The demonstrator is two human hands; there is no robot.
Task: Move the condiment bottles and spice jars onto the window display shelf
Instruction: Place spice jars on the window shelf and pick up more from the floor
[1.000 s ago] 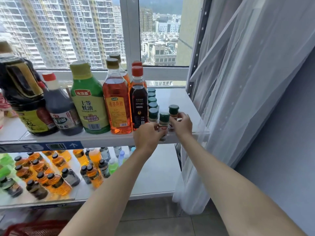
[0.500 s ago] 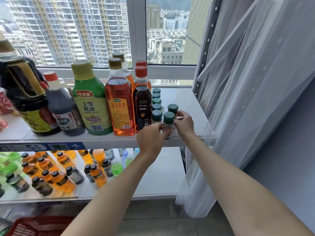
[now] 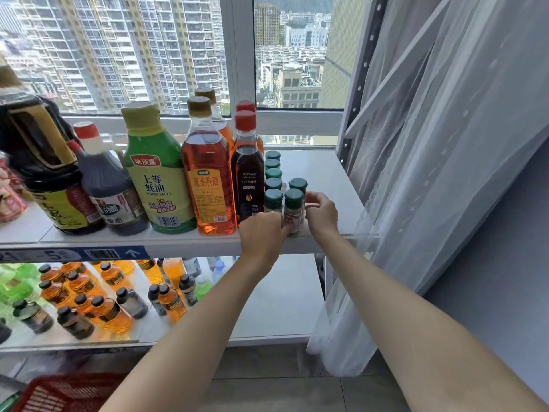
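Observation:
Along the white window shelf (image 3: 323,173) stand condiment bottles: a green oyster sauce bottle (image 3: 157,176), an orange cooking wine bottle (image 3: 208,176) and a dark red-capped bottle (image 3: 247,173). To their right runs a row of green-capped spice jars (image 3: 273,173). A second row has two jars: the front jar (image 3: 293,209) and the rear jar (image 3: 298,187). My left hand (image 3: 261,233) pinches the front jar from the left. From the right, my right hand (image 3: 322,212) touches that same pair with curled fingers.
A big dark soy bottle (image 3: 38,162) and a vinegar bottle (image 3: 104,185) stand at the shelf's left. The lower shelf (image 3: 276,301) carries many small drink bottles (image 3: 89,298). A red basket (image 3: 68,391) sits on the floor bottom left. A sheer curtain (image 3: 430,173) hangs at the right.
The two loose jars have shifted left, closer to the green-capped row, with both hands following. The camera has moved in a little.

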